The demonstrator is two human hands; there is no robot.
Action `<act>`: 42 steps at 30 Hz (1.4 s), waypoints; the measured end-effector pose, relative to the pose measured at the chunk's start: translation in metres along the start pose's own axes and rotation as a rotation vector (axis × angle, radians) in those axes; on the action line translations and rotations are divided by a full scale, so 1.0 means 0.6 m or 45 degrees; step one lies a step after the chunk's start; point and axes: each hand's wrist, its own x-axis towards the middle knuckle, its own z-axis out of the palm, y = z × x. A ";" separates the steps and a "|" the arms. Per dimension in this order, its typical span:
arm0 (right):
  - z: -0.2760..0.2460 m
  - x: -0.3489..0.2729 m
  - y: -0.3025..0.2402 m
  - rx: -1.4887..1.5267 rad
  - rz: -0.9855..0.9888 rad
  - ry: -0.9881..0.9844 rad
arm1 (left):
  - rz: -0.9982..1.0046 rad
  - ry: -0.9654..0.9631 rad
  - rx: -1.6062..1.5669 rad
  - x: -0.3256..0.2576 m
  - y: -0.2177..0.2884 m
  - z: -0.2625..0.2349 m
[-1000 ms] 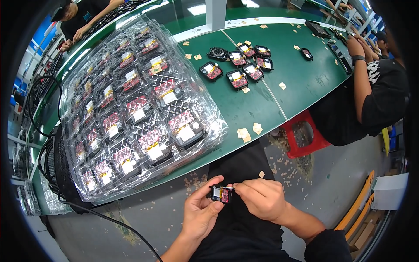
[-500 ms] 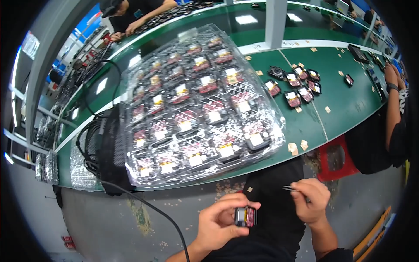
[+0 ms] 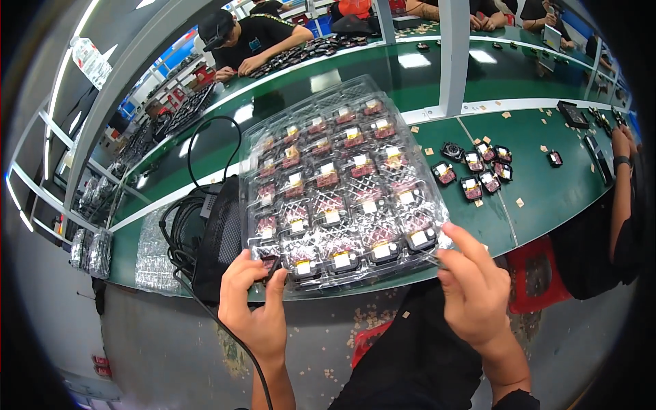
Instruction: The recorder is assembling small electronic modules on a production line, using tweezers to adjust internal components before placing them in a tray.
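Observation:
My left hand [image 3: 256, 307] is closed with thumb and fingers around a small dark electronic module [image 3: 270, 264], at the near left corner of a clear plastic blister tray [image 3: 437, 205]. Rows of similar black square modules [image 3: 343, 261], with white and yellow tops and reddish parts, sit in the tray's pockets. Whether the held module touches its pocket I cannot tell. My right hand [image 3: 477, 290] grips thin metal tweezers [image 3: 432, 258] beside the tray's near right corner, its index finger against or close to the rim.
Loose modules [image 3: 471, 188] lie on the green table [image 3: 547, 205] to the right, among scattered tan paper bits. A black mesh bag [image 3: 217, 239] and coiled cable [image 3: 179, 236] stand left of the tray. A co-worker [image 3: 256, 44] works across the table; another's arm [image 3: 620, 178] is at right.
My left hand has moved up and left with the module, from above my lap to the tray's near left corner. My right hand has risen with the tweezers to the near right corner.

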 end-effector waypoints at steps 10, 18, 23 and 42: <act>0.007 0.010 0.008 -0.059 -0.032 -0.023 | 0.190 -0.224 0.329 0.001 -0.015 -0.008; 0.020 0.022 0.021 -0.172 -0.023 -0.228 | 0.071 -0.173 0.147 -0.006 -0.021 -0.002; 0.009 0.014 0.022 -0.152 -0.013 -0.227 | 0.221 -0.309 0.335 0.001 -0.025 -0.012; -0.012 0.009 0.019 -0.102 0.081 -0.309 | 0.347 -0.566 0.300 0.041 -0.042 -0.036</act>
